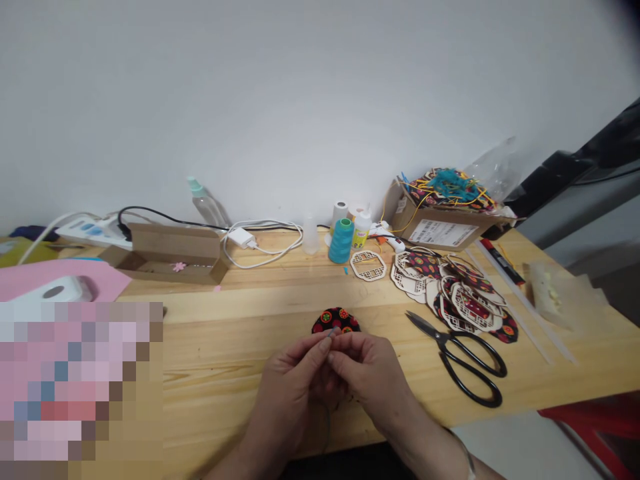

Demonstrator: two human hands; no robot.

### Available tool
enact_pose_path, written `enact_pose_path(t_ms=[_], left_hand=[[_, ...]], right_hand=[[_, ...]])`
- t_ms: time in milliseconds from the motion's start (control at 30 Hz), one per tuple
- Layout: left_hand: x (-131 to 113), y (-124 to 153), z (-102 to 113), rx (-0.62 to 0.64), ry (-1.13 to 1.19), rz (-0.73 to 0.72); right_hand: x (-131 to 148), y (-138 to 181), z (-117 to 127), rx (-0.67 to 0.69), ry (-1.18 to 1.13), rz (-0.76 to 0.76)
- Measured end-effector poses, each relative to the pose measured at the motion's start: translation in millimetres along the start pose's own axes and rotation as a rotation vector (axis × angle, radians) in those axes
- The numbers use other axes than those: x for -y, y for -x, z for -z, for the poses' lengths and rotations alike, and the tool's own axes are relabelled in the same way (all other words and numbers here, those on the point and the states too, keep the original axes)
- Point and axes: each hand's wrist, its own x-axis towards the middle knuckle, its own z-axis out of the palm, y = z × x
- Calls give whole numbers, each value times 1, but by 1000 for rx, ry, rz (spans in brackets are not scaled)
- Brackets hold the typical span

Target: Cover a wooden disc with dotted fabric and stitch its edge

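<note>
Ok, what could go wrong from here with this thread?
The blue-green thread hanging below your left hand and right hand looks fine, so it might slip from your pinch. The black patterned fabric piece lies loose on the wooden table, so a tug could shift it. The black-handled scissors lie nearby, where a careless elbow might knock them.

On our pine bench, a round fabric piece lies just beyond our hands, with metal scissors to their right, fretted wooden rings behind those, and a cardboard box behind the rings.
</note>
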Motion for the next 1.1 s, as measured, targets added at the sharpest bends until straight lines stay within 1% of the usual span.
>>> enact_pose_path(t_ms=[167,433,500,600,733,867,967,1033,1100], left_hand=[[-1,-1,1,-5,-38,-17],[1,-2,6,-11,-93,-4],[2,-3,6,-7,-82,10],[1,-3,6,21,-59,24],[-1,-2,7,49,-59,26],[-1,-3,11,58,-101,-13],[0,-4,13,64,-132,-30],[0,-4,13,68,-148,-25],[0,-3,13,84,-165,-16]], right_hand=[[0,2,0,18,-5,44],[-2,5,1,88,-7,54],[-2,7,1,109,11,71],[0,10,1,97,77,102],[3,16,2,54,209,169],[3,21,5,-8,471,350],[4,22,12,-115,685,482],[6,18,17,-188,743,568],[10,13,21,-244,698,622]])
